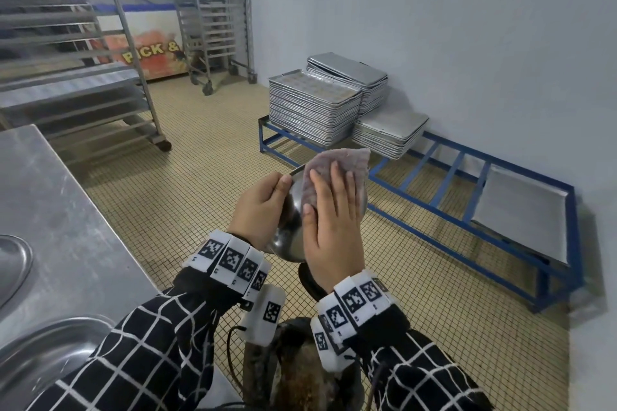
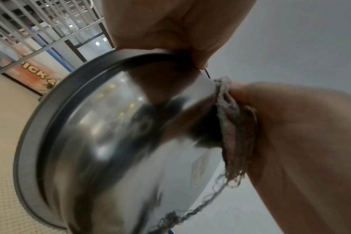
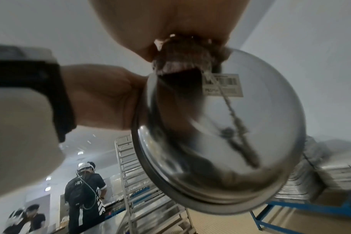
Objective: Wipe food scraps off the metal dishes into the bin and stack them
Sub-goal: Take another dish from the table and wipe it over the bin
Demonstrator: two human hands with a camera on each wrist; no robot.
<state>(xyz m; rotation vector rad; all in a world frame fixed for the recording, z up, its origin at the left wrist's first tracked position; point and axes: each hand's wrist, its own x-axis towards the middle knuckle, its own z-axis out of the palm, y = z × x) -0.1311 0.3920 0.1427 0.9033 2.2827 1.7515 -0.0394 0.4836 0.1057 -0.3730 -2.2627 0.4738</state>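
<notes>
A shiny metal bowl (image 1: 289,227) is held tilted in the air, its outside facing me. My left hand (image 1: 262,210) grips its rim, thumb on the edge. My right hand (image 1: 334,217) lies flat with straight fingers and presses a greyish-pink cloth (image 1: 337,160) against the bowl's outer wall. The left wrist view shows the bowl (image 2: 110,142) close up, with the frayed cloth (image 2: 230,126) squeezed under the right palm. A barcode sticker (image 3: 222,85) sits on the bowl's base (image 3: 250,126). Below the hands is the dark bin (image 1: 300,374) with brown scraps. The bowl's inside is hidden.
A steel table (image 1: 50,197) at the left carries an oval dish (image 1: 13,264) and a deeper metal dish (image 1: 50,350). Stacked baking trays (image 1: 314,107) sit on a low blue frame (image 1: 434,210) by the wall. Wheeled racks (image 1: 213,10) stand behind. Another person (image 3: 84,190) works far off.
</notes>
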